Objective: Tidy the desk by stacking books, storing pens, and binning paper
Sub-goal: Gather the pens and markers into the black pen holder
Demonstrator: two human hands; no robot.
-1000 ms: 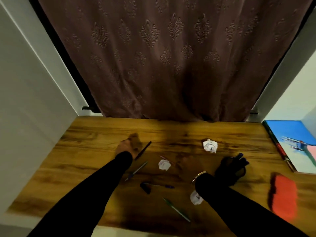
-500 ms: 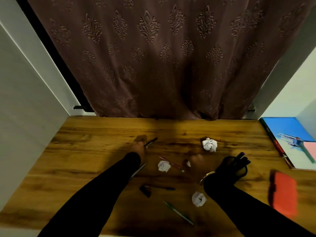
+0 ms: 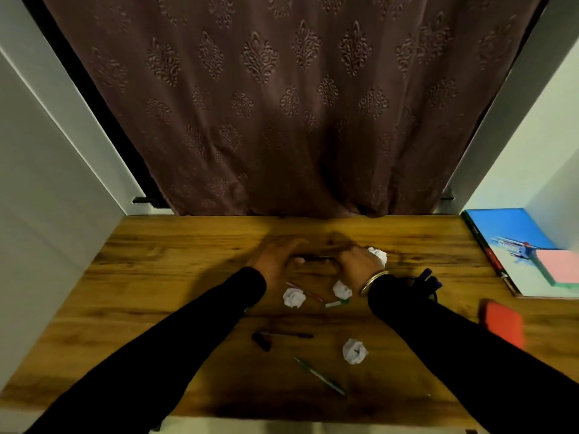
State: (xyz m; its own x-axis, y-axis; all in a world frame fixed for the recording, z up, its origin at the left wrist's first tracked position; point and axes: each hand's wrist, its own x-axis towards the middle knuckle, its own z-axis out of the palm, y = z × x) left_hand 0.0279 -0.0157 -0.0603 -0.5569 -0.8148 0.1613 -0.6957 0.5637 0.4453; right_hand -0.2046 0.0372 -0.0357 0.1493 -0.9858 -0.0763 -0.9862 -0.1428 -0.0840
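Observation:
My left hand (image 3: 275, 258) and my right hand (image 3: 357, 264) meet over the middle of the wooden desk (image 3: 175, 277), each closed on one end of a dark pen (image 3: 315, 258) held level between them. Crumpled paper balls lie at the right hand's knuckles (image 3: 377, 254), below the hands (image 3: 294, 297) (image 3: 342, 289) and nearer me (image 3: 354, 350). A red pen (image 3: 305, 292), a dark pen with a loose cap (image 3: 282, 336) and a green pen (image 3: 319, 375) lie on the desk. A black mesh pen holder (image 3: 423, 278) stands partly hidden behind my right wrist.
A stack of books with a blue cover (image 3: 513, 242) and a pink pad (image 3: 560, 266) sits at the desk's right edge. An orange block (image 3: 504, 321) lies in front of them. A brown curtain (image 3: 282, 104) hangs behind the desk, white walls on both sides.
My left hand lifted the dark pen from the desk and carried it right. My right hand moved up and left from beside the pen holder and took the pen's other end.

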